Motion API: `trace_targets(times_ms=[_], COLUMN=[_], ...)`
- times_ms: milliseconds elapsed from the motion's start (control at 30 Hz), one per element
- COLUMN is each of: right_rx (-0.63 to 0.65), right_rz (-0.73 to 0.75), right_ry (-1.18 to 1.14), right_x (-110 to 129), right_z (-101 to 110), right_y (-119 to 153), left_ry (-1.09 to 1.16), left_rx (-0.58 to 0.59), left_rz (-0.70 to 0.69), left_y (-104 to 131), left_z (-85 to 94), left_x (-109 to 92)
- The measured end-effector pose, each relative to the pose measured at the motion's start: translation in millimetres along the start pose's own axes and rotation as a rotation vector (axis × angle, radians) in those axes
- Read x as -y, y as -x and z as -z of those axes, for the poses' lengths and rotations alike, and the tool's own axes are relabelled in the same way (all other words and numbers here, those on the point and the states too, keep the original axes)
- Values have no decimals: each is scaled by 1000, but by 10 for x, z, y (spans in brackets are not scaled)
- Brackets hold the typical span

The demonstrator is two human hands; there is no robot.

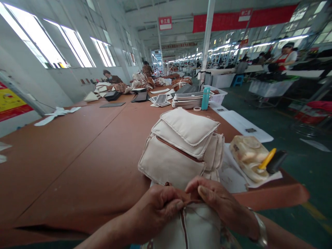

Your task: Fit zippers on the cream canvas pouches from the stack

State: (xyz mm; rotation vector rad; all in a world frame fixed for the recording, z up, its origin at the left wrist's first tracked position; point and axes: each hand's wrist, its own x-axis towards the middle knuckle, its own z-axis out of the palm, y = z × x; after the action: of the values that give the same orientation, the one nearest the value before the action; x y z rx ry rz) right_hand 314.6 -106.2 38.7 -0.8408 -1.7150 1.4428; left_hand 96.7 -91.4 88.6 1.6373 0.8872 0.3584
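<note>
A cream fabric piece with a brown strip down its middle (198,226) hangs at the table's near edge, close to my body. My left hand (158,211) pinches its brown upper edge between thumb and fingers. Close beside it, my right hand (216,197) grips the same brown edge, with a bracelet on that wrist. Just beyond my hands lies a stack of padded cream fabric pieces (173,155), some with raw edges and a brown slit. The fingertips partly cover the brown edge.
To the right, a cut-open plastic container (246,155) holds a yellow-handled tool (267,159) beside a black object. A teal bottle (205,98) stands by stacked panels (186,100) farther back. The brown-covered table (77,155) stretches left. Other people work in the distance.
</note>
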Motion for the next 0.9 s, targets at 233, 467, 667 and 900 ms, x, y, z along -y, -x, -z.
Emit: trace_targets(times_ms=[233, 467, 667, 900], right_rx=[198, 185, 279, 170], right_rz=[-58, 15, 21, 70], right_ry=[6, -33, -13, 35], right_x=[140, 127, 199, 22], right_z=[91, 63, 134, 153], right_y=[-107, -53, -175, -40], left_ry=[-54, 141, -24, 316], left_rx=[14, -35, -78, 204], left_rz=[-60, -30, -13, 161], left_y=[-19, 7, -9, 144], left_z=[-6, -79, -39, 298], left_x=[-41, 35, -102, -68])
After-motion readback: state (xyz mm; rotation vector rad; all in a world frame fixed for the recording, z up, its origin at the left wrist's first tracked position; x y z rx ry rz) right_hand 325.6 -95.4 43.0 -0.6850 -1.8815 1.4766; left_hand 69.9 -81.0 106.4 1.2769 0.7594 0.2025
